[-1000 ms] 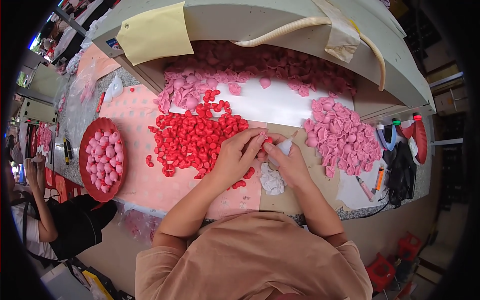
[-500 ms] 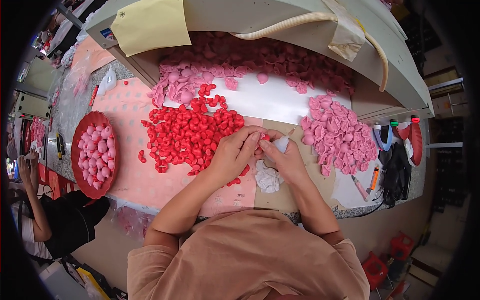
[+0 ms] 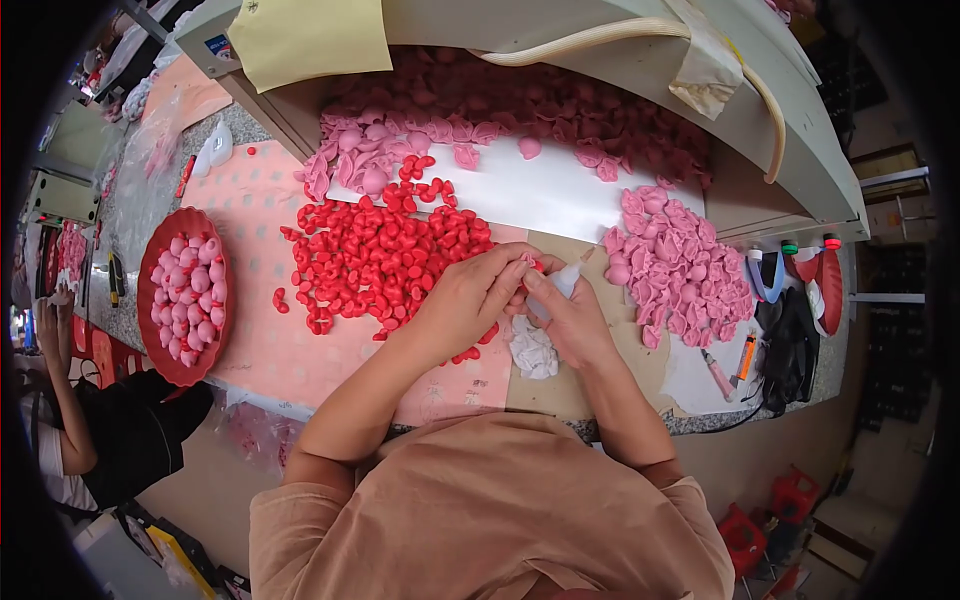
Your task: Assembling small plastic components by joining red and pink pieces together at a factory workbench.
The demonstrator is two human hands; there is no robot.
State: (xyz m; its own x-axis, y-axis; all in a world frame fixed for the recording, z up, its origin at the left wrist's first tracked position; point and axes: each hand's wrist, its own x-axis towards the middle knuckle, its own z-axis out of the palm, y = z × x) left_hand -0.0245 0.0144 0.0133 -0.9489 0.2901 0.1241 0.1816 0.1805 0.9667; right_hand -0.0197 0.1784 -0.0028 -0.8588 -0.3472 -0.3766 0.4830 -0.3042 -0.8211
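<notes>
Both hands meet over the middle of the table. Closed fingers of my left hand [image 3: 470, 300] pinch a small pink and red piece [image 3: 529, 263], mostly hidden by the fingertips. My right hand [image 3: 575, 325] is closed round a white squeeze bottle [image 3: 566, 280] with a thin tip pointing up and away, and its thumb and finger also touch the small piece. A heap of glossy red rounded parts [image 3: 375, 260] spreads to the left of my hands. To their right lies a pile of pink ruffled parts [image 3: 680, 270]. Crumpled white tissue [image 3: 534, 350] sits just below my right hand.
A red scalloped bowl [image 3: 222, 345] at left holds pink balls with red parts. A grey hooded machine [image 3: 820, 150] arches over more pink parts at the back. An orange cutter [image 3: 746, 357] and black cloth [image 3: 792, 345] lie at right. Another person's hands [image 3: 55, 325] show far left.
The view has shifted slightly. My hands stay together at the small piece, with the fingers a little repositioned and the bottle still in my right hand.
</notes>
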